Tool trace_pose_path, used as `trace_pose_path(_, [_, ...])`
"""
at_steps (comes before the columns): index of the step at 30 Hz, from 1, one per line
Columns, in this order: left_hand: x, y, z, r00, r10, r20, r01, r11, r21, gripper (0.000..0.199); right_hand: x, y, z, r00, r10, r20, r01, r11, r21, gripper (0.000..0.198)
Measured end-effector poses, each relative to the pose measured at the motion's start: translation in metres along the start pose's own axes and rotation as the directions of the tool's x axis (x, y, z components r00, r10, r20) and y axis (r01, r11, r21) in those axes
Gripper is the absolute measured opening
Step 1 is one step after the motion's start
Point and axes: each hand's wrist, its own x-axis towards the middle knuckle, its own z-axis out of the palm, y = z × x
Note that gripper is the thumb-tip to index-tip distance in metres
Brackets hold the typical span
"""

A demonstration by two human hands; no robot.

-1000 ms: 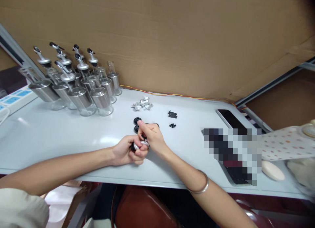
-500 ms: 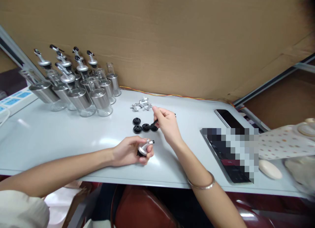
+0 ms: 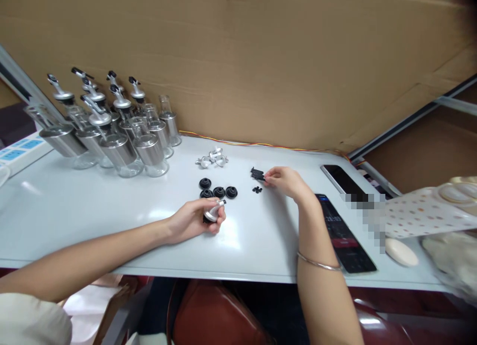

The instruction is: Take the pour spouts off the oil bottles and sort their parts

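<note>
My left hand (image 3: 196,218) is closed around a silver pour spout (image 3: 214,213) with a black base and a small black tip. Beyond it stand several black ribbed stoppers (image 3: 231,192), the closest partly covered by the hand. To the right, my right hand (image 3: 285,181) pinches the end of a black plastic lever at the edge of a small pile of black levers (image 3: 257,174). Tiny black caps (image 3: 257,190) lie just in front of that pile. Farther back sit several silver spout tops (image 3: 216,158).
Several glass bottles with metal sleeves (image 3: 149,148), some topped with spouts, crowd the back left. A power strip (image 3: 22,148) borders them. On the right are two phones (image 3: 352,245), a white oval object (image 3: 401,251) and a dotted pouch (image 3: 413,213). Cardboard (image 3: 261,61) walls the back.
My right hand has moved right, away from the stoppers, to the black levers, uncovering them and the tiny caps. My left hand, still holding the spout, has shifted slightly left and up.
</note>
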Motion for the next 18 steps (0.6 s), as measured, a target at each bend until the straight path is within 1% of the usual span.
trace_pose_path(1, [0.0,0.0,0.0,1.0,-0.003,0.001,0.003,1.0,-0.003,0.016,0.0,0.001,0.0,1.0,0.019,0.023,-0.019,0.999,-0.038,0.009])
trace_pose_path(3, [0.001,-0.001,0.0,1.0,-0.001,0.005,0.001,1.0,-0.008,0.014,-0.001,0.001,0.001,0.999,0.047,0.024,-0.044,0.992,-0.117,0.008])
trace_pose_path(5, [0.002,-0.002,-0.001,1.0,0.021,0.013,-0.021,1.0,-0.007,0.013,-0.001,-0.001,0.002,0.997,0.075,-0.007,-0.075,0.981,-0.18,0.008])
trace_pose_path(8, [0.004,-0.003,-0.003,0.997,0.055,0.046,-0.056,0.998,0.031,0.014,-0.002,-0.005,0.004,0.994,0.088,-0.064,-0.1,0.967,-0.236,0.016])
trace_pose_path(11, [0.004,-0.003,-0.005,0.997,0.013,0.074,-0.018,0.998,0.059,0.017,-0.001,-0.006,0.006,0.996,0.053,-0.069,-0.068,0.968,-0.242,0.023])
trace_pose_path(14, [0.003,-0.003,-0.005,0.997,-0.026,0.073,0.022,0.998,0.052,0.023,0.0,-0.006,0.01,0.997,0.011,-0.074,-0.027,0.974,-0.223,0.03])
trace_pose_path(16, [0.003,-0.003,-0.004,0.999,-0.017,0.052,0.015,0.999,0.041,0.026,0.0,-0.006,0.013,0.993,-0.017,-0.115,-0.014,0.965,-0.263,0.03])
trace_pose_path(18, [0.003,-0.003,-0.004,0.999,-0.008,0.031,0.007,0.999,0.035,0.022,0.0,-0.006,0.016,0.988,-0.034,-0.15,-0.019,0.941,-0.338,0.027])
